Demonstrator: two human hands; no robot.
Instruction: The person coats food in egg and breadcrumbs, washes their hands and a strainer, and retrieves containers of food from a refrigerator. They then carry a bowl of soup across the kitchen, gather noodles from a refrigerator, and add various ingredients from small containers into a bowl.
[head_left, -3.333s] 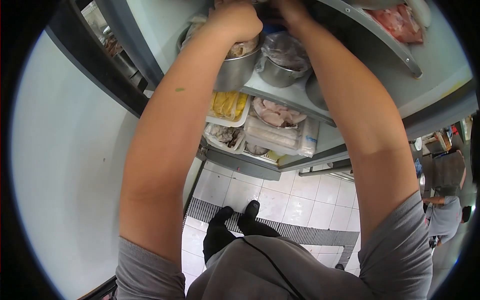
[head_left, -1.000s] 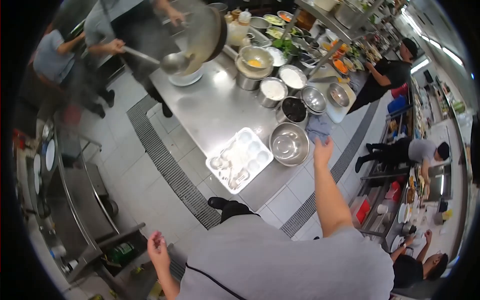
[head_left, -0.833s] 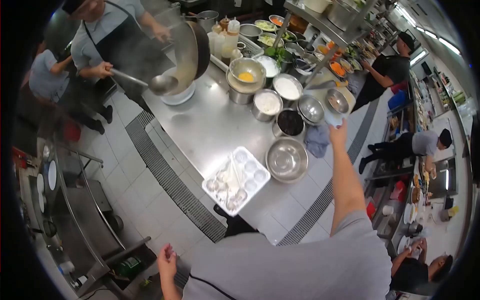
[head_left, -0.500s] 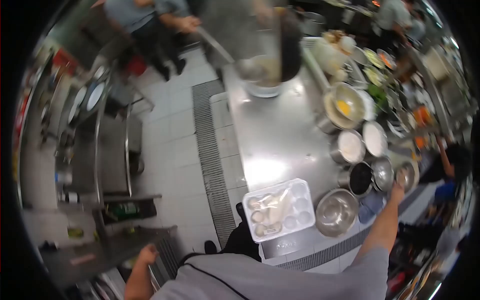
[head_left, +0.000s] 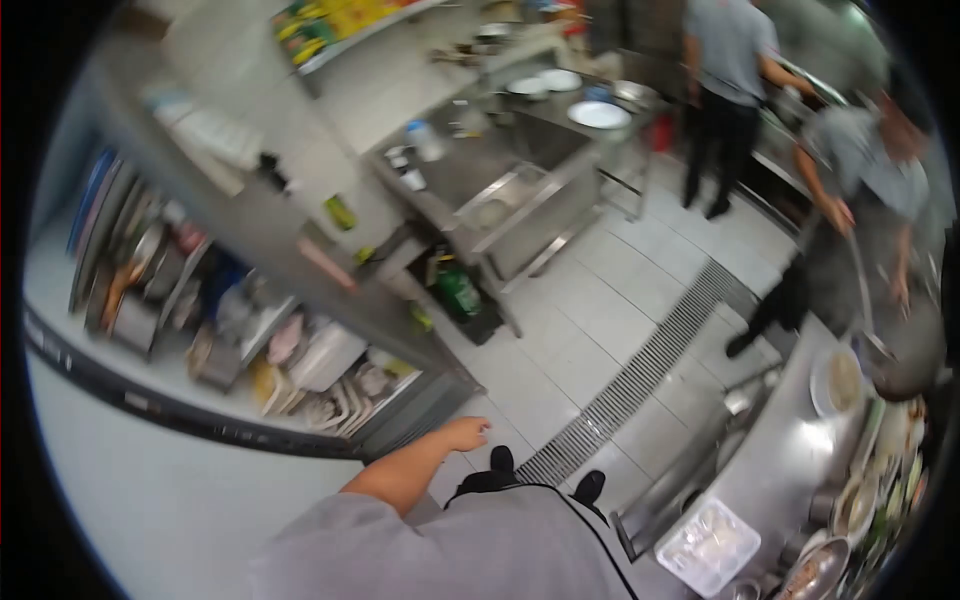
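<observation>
My left hand (head_left: 465, 433) hangs in front of my body over the tiled floor, its fingers loosely bent and a little apart, with nothing seen in them. Closest to it is the lower corner of a tall steel cabinet (head_left: 410, 420), whose open shelves hold tubs and packed items. My right hand is out of view. On the steel worktop (head_left: 775, 480) to my right lies a white plastic tray (head_left: 707, 545) under clear film, its contents pale and hard to make out. A metal bowl (head_left: 815, 570) with brownish food stands beside it, cut by the view's edge.
A floor drain grate (head_left: 630, 375) runs ahead between the worktop and a steel sink (head_left: 510, 200). One person (head_left: 865, 170) holds a long-handled ladle (head_left: 862, 275) over a dark pot; another person (head_left: 730, 60) stands farther back. A green canister (head_left: 458, 290) sits below the sink.
My view has swung left, bringing the cabinet shelves into sight. The worktop and tray shift to the lower right. My right hand, earlier among the metal bowls, is gone from view.
</observation>
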